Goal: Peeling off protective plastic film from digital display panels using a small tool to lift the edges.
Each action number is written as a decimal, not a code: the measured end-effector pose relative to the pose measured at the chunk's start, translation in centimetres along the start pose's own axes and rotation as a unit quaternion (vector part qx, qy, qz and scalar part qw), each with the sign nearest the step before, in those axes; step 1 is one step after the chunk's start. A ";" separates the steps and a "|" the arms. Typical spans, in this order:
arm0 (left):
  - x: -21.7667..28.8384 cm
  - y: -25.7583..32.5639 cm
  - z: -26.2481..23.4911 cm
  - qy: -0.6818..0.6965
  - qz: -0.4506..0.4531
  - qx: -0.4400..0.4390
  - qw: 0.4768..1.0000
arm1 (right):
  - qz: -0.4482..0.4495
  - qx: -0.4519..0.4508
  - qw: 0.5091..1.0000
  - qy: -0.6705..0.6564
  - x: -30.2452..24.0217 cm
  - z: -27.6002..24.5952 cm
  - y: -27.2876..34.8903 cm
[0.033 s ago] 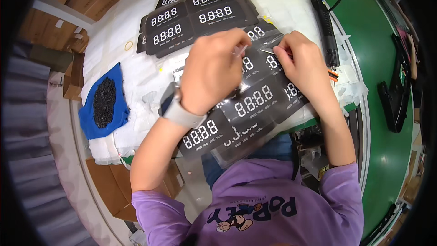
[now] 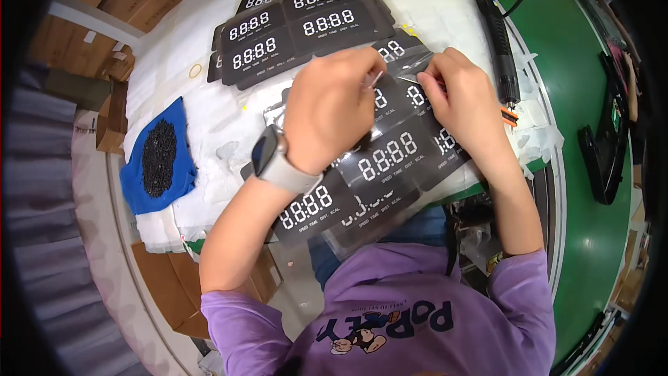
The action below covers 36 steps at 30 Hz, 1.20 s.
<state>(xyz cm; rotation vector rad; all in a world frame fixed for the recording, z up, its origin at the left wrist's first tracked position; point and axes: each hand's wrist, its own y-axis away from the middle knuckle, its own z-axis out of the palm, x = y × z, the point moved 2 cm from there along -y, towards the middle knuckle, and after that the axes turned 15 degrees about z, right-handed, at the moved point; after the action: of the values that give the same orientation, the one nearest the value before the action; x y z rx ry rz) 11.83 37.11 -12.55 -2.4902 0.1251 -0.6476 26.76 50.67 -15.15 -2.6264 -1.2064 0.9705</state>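
Black display panels (image 2: 387, 157) with white digit shapes, several to a sheet, lie overlapping under my hands and reach past the table's front edge. Glossy clear film (image 2: 410, 63) covers part of them. My left hand (image 2: 330, 108), a watch (image 2: 268, 150) on its wrist, is closed above the panels, its fingertips pinching a small thin clear piece (image 2: 376, 79). Close by on the right, my right hand (image 2: 459, 97) is closed around a thin pointed metal tool (image 2: 409, 80). The tool's tip points left, toward my left fingertips. Most of the tool is hidden in my fingers.
More panels (image 2: 327, 21) lie stacked at the back of the white-covered table. Small black parts (image 2: 160, 157) sit on a blue cloth (image 2: 182, 132) at left. An electric screwdriver (image 2: 497, 45) and an orange-handled tool (image 2: 510, 116) lie at right, beside a green surface (image 2: 584, 237) with a black plastic housing (image 2: 602, 139).
My left wrist has turned and shifted slightly, so the watch face shows more. My right hand has barely moved.
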 end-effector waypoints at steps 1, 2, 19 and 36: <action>-0.2 0.2 1.0 0.002 -0.001 -0.003 1.000 | 0.003 -0.002 1.000 0.000 -0.1 0.1 0.2; -0.3 0.5 1.8 -0.011 -0.017 -0.008 1.000 | -0.006 -0.007 1.000 0.015 -0.3 0.1 0.3; -0.3 0.5 2.8 0.001 -0.012 0.013 1.000 | -0.104 -0.039 0.993 -0.039 0.0 -0.1 0.3; 0.0 0.3 2.7 -0.113 0.049 -0.041 0.991 | -0.146 -0.034 0.988 0.027 -0.6 0.0 1.0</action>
<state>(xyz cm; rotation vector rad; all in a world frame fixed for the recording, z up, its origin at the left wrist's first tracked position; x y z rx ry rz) 13.15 38.23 -14.65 -2.5980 0.1898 -0.3216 27.11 49.58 -15.14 -2.4108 -1.5771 0.8131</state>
